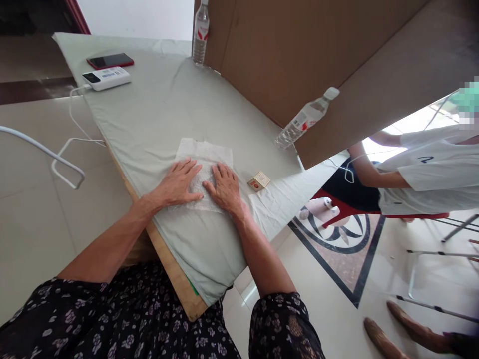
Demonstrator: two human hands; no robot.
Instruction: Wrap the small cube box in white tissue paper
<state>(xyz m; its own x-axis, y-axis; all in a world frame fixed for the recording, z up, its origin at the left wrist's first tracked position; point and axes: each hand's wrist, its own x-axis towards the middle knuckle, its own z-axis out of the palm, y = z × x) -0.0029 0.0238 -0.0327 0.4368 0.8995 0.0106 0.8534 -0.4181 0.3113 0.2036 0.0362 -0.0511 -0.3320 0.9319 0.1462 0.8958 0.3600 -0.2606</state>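
A thin, whitish, see-through sheet, perhaps bubble wrap, lies flat on the pale green tablecloth. My left hand rests palm down on its left part, fingers spread and thumb pointing right. On its right part lies my right hand, also palm down, with the thumb apart from the fingers. Bare sheet shows between the two hands. Just right of my right hand sits a small printed box, not touched by either hand.
Two water bottles, one upright and one tilted, stand by a large cardboard panel. A phone and a white power bank with a cable lie at the far left. A person in a white shirt sits at the right.
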